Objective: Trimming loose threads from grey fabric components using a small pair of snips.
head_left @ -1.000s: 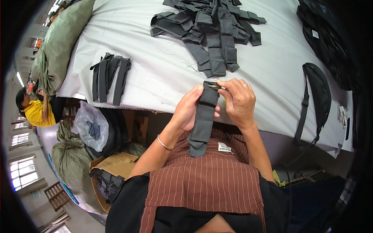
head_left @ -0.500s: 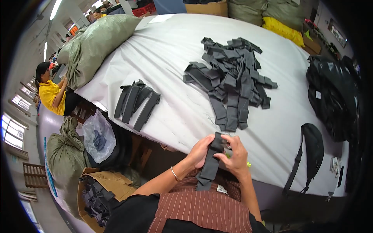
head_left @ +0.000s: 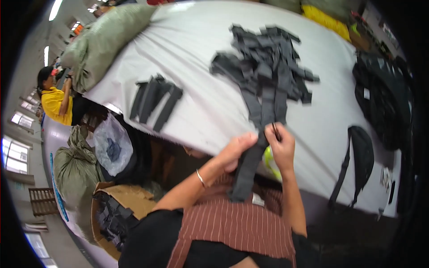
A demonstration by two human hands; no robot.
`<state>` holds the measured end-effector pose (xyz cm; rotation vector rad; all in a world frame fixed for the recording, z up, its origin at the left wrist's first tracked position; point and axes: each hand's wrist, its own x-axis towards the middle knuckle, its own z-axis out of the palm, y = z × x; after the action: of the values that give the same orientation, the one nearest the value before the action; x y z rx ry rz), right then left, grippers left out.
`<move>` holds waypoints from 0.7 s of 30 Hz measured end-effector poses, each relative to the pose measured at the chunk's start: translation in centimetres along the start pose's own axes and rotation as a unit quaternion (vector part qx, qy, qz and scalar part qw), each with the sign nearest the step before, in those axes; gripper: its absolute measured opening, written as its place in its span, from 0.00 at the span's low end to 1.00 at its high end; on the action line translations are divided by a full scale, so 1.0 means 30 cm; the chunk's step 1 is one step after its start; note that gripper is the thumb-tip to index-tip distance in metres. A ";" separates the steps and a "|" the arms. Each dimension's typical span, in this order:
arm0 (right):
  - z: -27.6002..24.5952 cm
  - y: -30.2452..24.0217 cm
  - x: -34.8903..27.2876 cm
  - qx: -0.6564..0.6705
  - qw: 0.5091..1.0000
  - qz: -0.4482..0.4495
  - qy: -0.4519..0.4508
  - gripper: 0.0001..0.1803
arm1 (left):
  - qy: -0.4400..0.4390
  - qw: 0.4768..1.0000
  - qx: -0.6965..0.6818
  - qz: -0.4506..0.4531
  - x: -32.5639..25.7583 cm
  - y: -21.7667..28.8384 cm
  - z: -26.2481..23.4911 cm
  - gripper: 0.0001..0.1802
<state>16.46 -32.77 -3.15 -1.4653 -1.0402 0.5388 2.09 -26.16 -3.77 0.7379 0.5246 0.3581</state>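
My left hand (head_left: pixel 237 149) is closed on a dark grey folded fabric strip (head_left: pixel 247 173), its thumb along the top end. The strip hangs slantwise over the table's near edge toward my apron. Close beside its top end, my right hand (head_left: pixel 282 147) is curled tight around a small, thin, dark tool (head_left: pixel 277 132); blur and fingers hide its kind. A bright yellow-green loop (head_left: pixel 271 163) shows just below that hand. Beyond both hands lies a loose heap of dark grey strips (head_left: pixel 270 62). Several more strips (head_left: pixel 154 100) lie side by side at the left.
A white-covered table (head_left: pixel 201 102) spreads ahead. At the right are a black bag (head_left: pixel 382 102) and a black pouch with a strap (head_left: pixel 359 158). An open carton of dark pieces (head_left: pixel 100 223) and tied sacks (head_left: pixel 78 172) stand left. A person in yellow (head_left: pixel 57 105) sits far left.
My hands have moved up and forward with the strip, toward the heap. The right hand, earlier pinching at the strip, is now curled beside its top end. The whole view has tilted downward.
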 end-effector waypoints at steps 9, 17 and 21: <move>0.045 -0.006 0.010 0.076 0.996 0.054 0.007 0.05 | 0.071 0.997 0.002 0.013 0.024 0.030 -0.021 0.14; -0.020 -0.035 -0.114 -0.119 0.989 -0.089 0.023 0.12 | 0.121 0.984 -0.128 -0.031 0.004 0.002 -0.032 0.17; -0.038 -0.037 -0.166 -0.192 0.975 -0.112 -0.017 0.11 | 0.142 0.984 -0.104 -0.035 0.009 0.002 -0.036 0.16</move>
<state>14.62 -37.66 -3.05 -1.6484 -1.3714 0.2069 1.68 -25.41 -4.47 0.4670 0.7681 0.4485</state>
